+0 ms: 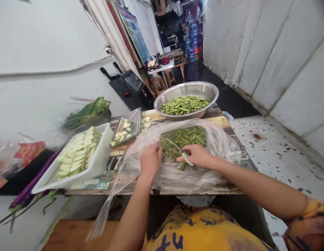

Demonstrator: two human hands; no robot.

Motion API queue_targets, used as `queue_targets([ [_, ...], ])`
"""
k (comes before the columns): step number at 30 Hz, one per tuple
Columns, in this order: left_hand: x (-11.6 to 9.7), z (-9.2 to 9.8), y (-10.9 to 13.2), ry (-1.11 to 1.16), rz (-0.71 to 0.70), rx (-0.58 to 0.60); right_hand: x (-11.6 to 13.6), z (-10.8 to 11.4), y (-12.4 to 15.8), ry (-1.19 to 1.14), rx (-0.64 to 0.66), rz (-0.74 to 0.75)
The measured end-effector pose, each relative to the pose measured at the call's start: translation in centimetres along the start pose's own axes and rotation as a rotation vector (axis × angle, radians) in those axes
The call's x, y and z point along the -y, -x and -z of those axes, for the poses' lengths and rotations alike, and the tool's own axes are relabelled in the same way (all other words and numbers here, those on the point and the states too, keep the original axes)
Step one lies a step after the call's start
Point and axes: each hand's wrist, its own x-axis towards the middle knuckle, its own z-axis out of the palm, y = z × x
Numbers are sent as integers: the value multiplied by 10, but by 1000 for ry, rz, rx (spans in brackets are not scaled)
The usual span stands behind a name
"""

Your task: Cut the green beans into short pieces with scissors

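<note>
My right hand (197,155) is closed round the handles of small scissors (187,159) with pale green grips. Their metal blades point up and left over the green soybean pods (188,136) in an opened clear plastic bag (222,139). My left hand (151,158) is at the left side of the bag's opening, fingers curled together beside the pods. Whatever is between its fingertips is too small to make out. Just beyond the bag stands a wide steel basin (211,101) holding many more soybean pods (184,104).
Left on the table (117,181) are a white tub (103,150) of skewered pale green slices and a tray (137,122) with cut pieces. Purple eggplants (33,183) and a bowl of leafy greens (91,109) lie further left. Far back, people stand near stacked crates (192,35).
</note>
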Motion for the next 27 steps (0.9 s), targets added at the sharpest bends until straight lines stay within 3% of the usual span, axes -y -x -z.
queue_targets([
  [3, -3, -4, -3, -92, 12, 212, -1, -1, 0, 11, 3, 7],
  [10, 7, -2, -6, 15, -87, 327, -1, 0, 2, -39, 59, 13],
  [12, 9, -4, -5, 9, -96, 316, -1, 0, 2, -67, 83, 7],
  [15, 11, -9, -3, 82, -45, 211, -1, 0, 1, -85, 99, -3],
  [18, 11, -12, -4, 349, 69, 112, -4, -2, 1, -101, 126, -2],
  [23, 3, -12, -4, 970, 239, 154, -12, -6, 0, -176, 191, -16],
  [27, -1, -10, -1, 1055, 316, 125, -14, -6, 0, -231, 224, -24],
])
